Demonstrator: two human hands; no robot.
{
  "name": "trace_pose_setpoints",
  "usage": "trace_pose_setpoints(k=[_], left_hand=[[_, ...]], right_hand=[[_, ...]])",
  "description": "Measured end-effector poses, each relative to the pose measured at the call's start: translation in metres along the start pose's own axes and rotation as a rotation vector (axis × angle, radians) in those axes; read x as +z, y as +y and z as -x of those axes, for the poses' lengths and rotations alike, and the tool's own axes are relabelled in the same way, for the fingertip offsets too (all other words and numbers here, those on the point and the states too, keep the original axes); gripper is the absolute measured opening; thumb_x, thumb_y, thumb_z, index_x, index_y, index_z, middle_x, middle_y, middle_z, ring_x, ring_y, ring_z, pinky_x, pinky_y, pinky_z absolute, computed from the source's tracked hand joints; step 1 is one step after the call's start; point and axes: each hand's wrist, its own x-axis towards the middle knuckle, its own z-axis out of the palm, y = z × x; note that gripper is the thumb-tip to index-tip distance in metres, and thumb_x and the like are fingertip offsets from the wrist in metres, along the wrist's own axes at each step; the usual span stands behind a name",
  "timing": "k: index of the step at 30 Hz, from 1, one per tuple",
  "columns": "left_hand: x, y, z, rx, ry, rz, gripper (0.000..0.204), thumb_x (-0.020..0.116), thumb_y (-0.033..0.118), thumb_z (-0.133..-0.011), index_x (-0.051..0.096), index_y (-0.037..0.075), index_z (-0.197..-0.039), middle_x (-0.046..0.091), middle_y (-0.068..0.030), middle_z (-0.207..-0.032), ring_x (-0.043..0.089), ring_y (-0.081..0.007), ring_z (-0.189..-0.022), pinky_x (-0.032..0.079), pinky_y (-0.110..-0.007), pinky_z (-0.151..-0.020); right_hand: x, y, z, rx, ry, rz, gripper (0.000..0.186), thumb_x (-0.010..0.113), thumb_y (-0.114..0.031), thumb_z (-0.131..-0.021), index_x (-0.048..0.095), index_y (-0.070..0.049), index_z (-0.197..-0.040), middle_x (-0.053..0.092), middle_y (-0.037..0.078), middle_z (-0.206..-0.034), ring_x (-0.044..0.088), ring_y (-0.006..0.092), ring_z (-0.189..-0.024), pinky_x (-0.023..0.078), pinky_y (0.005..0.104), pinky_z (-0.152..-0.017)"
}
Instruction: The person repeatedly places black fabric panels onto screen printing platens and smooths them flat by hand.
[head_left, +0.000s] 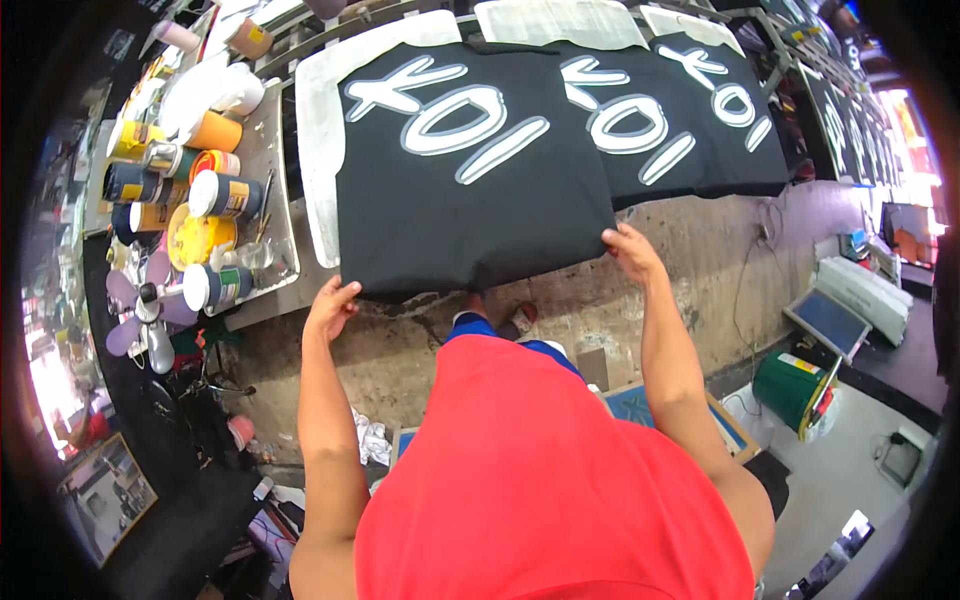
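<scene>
A black garment (470, 220) with a large white printed design lies over a pale board (315, 180) on the rack in front of me. My left hand (332, 305) pinches its lower left corner, fingers closed on the fabric. My right hand (630, 250) grips the lower right corner, thumb and fingers closed on it. The bottom edge between my hands sags slightly. Two more black garments (730, 170) with similar white prints lie on boards to the right of the one I hold.
Paint tubs (215, 130) crowd a side shelf (275, 230) at left, beside a fan (152, 318). A green bucket (775, 385) stands at right near pale long objects (860, 300). Screen frames (732, 430) and white rags (370, 440) lie below. More printed garments (850, 120) line the far right.
</scene>
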Motion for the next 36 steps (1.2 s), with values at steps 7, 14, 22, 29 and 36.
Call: trace_pose_setpoints(k=[7,14,22,29,36], left_hand=[[0.003,-0.012,0.021,-0.174,-0.072,-0.423,0.025,0.078,0.020,-0.084,0.066,0.010,-0.103,0.063,0.0045,-0.086,0.051,-0.0084,-0.069,0.041,-0.026,-0.064],[-0.003,-0.052,0.060,-0.204,-0.161,-0.476,0.040,0.080,0.013,-0.079,0.067,0.006,-0.117,0.070,0.0029,-0.102,0.059,-0.0092,-0.084,0.044,-0.028,-0.073],[-0.002,-0.047,0.110,0.031,0.084,0.106,0.014,0.072,0.017,-0.090,0.059,0.015,-0.087,0.055,0.0073,-0.079,0.051,-0.0084,-0.067,0.044,-0.024,-0.069],[-0.011,-0.043,0.121,-0.074,0.011,-0.176,0.023,0.062,0.010,-0.095,0.060,0.009,-0.118,0.069,-0.0016,-0.104,0.067,-0.0126,-0.085,0.056,-0.028,-0.067],[-0.011,-0.024,0.122,0.017,-0.006,-0.149,0.017,0.061,0.011,-0.097,0.057,0.010,-0.114,0.068,-0.0005,-0.102,0.068,-0.0148,-0.081,0.058,-0.030,-0.068]], right_hand=[[0.002,0.020,0.042,0.165,-0.019,0.276,0.035,0.085,-0.019,-0.073,0.073,-0.002,-0.102,0.069,0.001,-0.092,0.059,0.0145,-0.088,0.044,0.0305,-0.084],[-0.015,0.057,0.087,0.180,-0.236,0.427,0.018,0.077,-0.014,-0.082,0.065,-0.010,-0.096,0.063,-0.004,-0.088,0.055,0.0088,-0.088,0.040,0.0269,-0.078],[-0.017,0.077,0.116,-0.006,-0.173,-0.247,0.036,0.072,-0.017,-0.089,0.059,-0.002,-0.119,0.066,0.006,-0.112,0.062,0.0181,-0.099,0.049,0.0354,-0.092],[-0.003,0.062,0.146,0.194,-0.170,-0.293,0.041,0.069,-0.019,-0.094,0.058,0.007,-0.125,0.069,0.014,-0.116,0.069,0.0257,-0.098,0.058,0.0489,-0.087],[-0.007,0.050,0.169,0.096,-0.192,-0.377,0.032,0.065,-0.017,-0.095,0.058,-0.001,-0.122,0.068,0.012,-0.117,0.068,0.0245,-0.105,0.058,0.0511,-0.087]])
